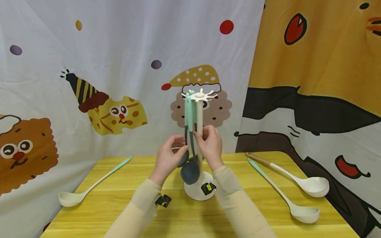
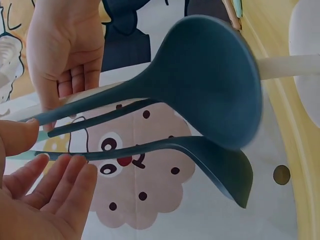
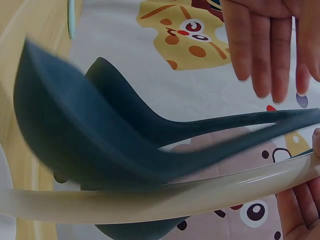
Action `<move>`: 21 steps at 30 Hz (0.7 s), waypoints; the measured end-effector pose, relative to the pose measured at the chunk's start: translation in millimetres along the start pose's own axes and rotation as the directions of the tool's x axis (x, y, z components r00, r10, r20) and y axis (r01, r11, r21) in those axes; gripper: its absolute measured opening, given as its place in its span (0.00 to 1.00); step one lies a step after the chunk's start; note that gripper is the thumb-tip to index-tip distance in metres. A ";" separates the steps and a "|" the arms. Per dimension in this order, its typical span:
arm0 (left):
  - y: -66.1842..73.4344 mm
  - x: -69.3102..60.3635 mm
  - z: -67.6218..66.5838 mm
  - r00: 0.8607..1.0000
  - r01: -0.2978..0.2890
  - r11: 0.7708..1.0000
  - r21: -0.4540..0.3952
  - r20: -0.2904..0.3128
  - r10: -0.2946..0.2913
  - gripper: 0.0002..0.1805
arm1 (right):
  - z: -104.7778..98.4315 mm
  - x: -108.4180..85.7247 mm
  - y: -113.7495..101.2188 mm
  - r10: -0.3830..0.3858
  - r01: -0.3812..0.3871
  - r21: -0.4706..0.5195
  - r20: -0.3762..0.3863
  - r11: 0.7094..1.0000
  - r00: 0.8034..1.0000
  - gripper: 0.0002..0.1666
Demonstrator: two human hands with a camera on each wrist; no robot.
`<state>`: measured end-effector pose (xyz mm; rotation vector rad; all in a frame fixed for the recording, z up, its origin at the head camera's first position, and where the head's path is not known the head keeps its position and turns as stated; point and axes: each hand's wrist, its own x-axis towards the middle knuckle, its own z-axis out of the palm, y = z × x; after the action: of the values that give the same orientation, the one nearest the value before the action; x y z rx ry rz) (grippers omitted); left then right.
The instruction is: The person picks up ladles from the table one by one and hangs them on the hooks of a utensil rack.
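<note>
Ladles with green handles hang bowls-down from the stand, long axes near vertical, between both hands. Left hand, loosely spread, is just left of the shafts; right hand (whether pinching, I cannot tell) is just right, nearer the pole.

A cream stand with a round base and a spoked top rises upright from the table. On its left side hang 3 dark blue-grey utensils with mint-green handles, heads down. The front ladle, slightly slanted, shows a deep bowl; a 2nd utensil hangs behind its left edge; the 3rd utensil is mostly hidden.
</note>
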<state>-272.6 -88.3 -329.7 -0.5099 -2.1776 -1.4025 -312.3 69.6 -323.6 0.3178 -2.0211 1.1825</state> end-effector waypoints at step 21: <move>-16.3 -6.8 -13.6 0.997 -0.043 0.970 0.241 0.065 0.029 0.38 | -0.3 0.6 -1.4 0.015 -0.015 0.009 0.007 1.000 1.000 0.14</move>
<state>-273.4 -107.5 -340.9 -0.5041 -2.3354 -1.0946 -311.8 69.2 -322.2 0.3125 -2.0284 1.2013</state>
